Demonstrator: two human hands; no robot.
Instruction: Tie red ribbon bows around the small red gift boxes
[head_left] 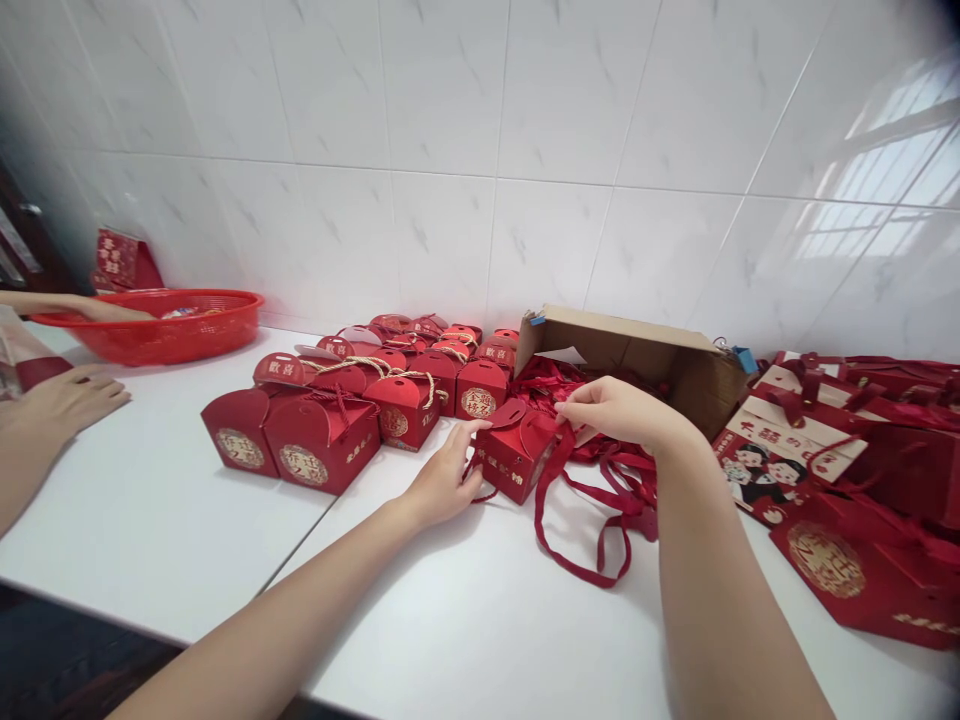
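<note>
A small red gift box with a folded top and gold lettering stands on the white table in front of me. My left hand grips its left side, the index finger along the top edge, and a dark red cord shows beneath the fingers. At the box's right, my right hand pinches a red ribbon between thumb and fingers. More loose red ribbons trail in loops over the table beside the box and under my right hand.
A cardboard carton lies behind the ribbons. Several closed red boxes stand left of it. Red gift bags are piled at right. At far left, a co-worker's hand rests near a red plastic basket; another hand reaches into it.
</note>
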